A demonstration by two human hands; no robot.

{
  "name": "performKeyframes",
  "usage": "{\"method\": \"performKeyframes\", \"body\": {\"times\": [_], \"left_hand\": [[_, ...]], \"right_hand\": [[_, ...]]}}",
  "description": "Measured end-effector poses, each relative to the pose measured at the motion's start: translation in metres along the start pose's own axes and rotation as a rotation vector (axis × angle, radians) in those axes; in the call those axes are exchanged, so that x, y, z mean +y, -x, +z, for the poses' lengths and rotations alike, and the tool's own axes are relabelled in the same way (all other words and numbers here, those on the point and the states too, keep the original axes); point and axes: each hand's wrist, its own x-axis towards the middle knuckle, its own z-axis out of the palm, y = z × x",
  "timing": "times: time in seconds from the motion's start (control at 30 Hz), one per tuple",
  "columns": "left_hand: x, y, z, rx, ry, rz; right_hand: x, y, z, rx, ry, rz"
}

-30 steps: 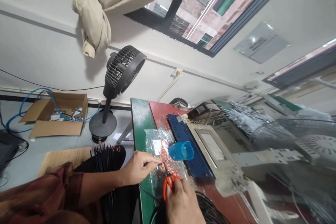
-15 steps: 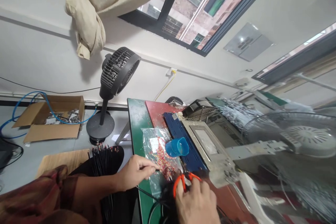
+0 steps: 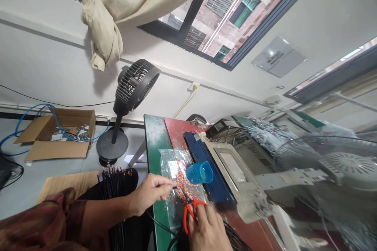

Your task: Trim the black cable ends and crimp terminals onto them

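My left hand [image 3: 154, 193] pinches the end of a black cable [image 3: 161, 225] above the table's near edge. Just right of it, my right hand [image 3: 207, 227] is wrapped round orange-handled pliers [image 3: 188, 208], whose dark tips point towards the cable end. Small red and yellow scraps [image 3: 183, 183] lie under both on a clear plastic bag [image 3: 167, 164]. Beyond them a blue cup [image 3: 199, 173] lies on its side against a dark blue panel [image 3: 218, 182]. A bundle of black cables [image 3: 113, 184] with reddish tips rests on my lap.
The green table [image 3: 154, 133] carries a red mat [image 3: 173, 125] and a beige machine [image 3: 235, 164]. A black fan [image 3: 134, 86] stands behind, left of the table. An open cardboard box [image 3: 59, 151] sits on the floor. Another fan [image 3: 344, 157] is at the right.
My right hand has moved left with the pliers, bringing their tips close to the cable end. My left hand still pinches the cable. The view has tilted slightly.
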Motion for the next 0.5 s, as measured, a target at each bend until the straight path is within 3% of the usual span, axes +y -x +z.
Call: {"method": "performKeyframes", "body": {"times": [0.2, 0.5], "left_hand": [[0.0, -0.001, -0.001, 0.006, -0.026, 0.002], [0.001, 0.002, 0.0, 0.022, -0.159, 0.143]], "right_hand": [[0.0, 0.002, 0.006, 0.026, -0.028, -0.072], [-0.018, 0.004, 0.008, -0.009, -0.098, 0.176]]}}
